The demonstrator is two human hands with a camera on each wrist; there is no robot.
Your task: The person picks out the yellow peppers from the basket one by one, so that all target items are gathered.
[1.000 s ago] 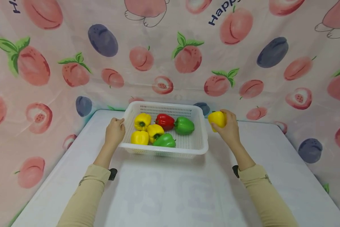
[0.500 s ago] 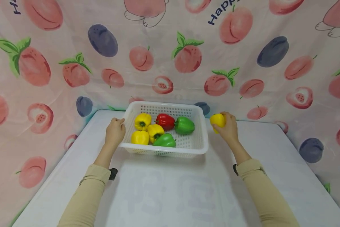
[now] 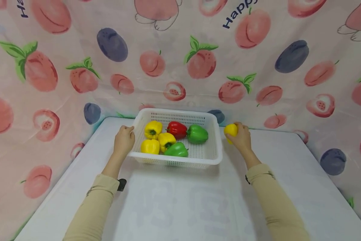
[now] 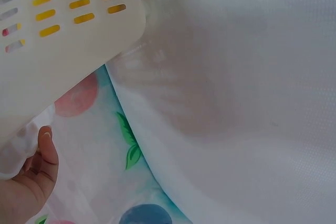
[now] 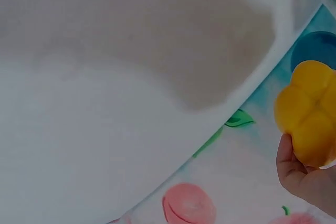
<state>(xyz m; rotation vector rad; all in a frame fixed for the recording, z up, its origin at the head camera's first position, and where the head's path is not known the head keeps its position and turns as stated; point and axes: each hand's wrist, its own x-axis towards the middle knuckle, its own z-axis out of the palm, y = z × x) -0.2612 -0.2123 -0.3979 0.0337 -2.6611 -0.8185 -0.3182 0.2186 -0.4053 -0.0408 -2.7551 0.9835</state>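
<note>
So your right hand (image 3: 241, 137) has its fingers wrapped round a yellow pepper (image 3: 230, 130), just off the right end of the white basket (image 3: 174, 160), while your left hand (image 3: 124, 140) grips its left rim. Three other yellow peppers (image 3: 166, 140), a red pepper (image 3: 177, 130) and two green peppers (image 3: 197, 134) lie inside, on the table (image 3: 180, 207).

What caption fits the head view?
Right hand holding a yellow pepper beside a white basket of six peppers, left hand at opposite end.
</note>
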